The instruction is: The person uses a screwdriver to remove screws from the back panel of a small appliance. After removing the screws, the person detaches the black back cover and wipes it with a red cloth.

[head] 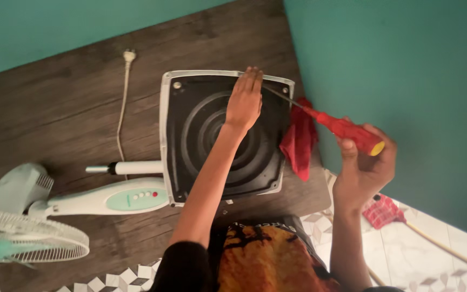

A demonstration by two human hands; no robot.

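- Lying at the far left, a fan head point(25, 238) with a white wire grille is seen on the dark wooden board point(66, 103), its pale motor housing point(17, 186) just above the grille.
- A white pole with a mint control panel point(136, 199) is seen stretching from the fan head towards the square base point(190, 135), and a thinner white tube point(131, 167) is laid just above it.
- A white cord point(121, 119) is run up the board and ends in a plug point(129, 55) near the teal wall.
- The square base is turned on its side near the middle, its black ribbed underside faced to the camera and framed by a white rim.
- The left hand point(244, 100) is laid flat and open on the upper right part of that underside, fingers stretched to the rim; nothing is gripped by it.
- A red cloth point(300, 139) is hung just beside the right edge of the base.
- A screwdriver point(341, 127) with a red handle and yellow end is held in the closed right hand point(364, 162), and its metal tip is brought to the upper right corner of the base, close to the left fingertips.
- A checked red cloth point(382, 211) and a wooden stick point(449, 250) are seen on the tiled floor at the right.
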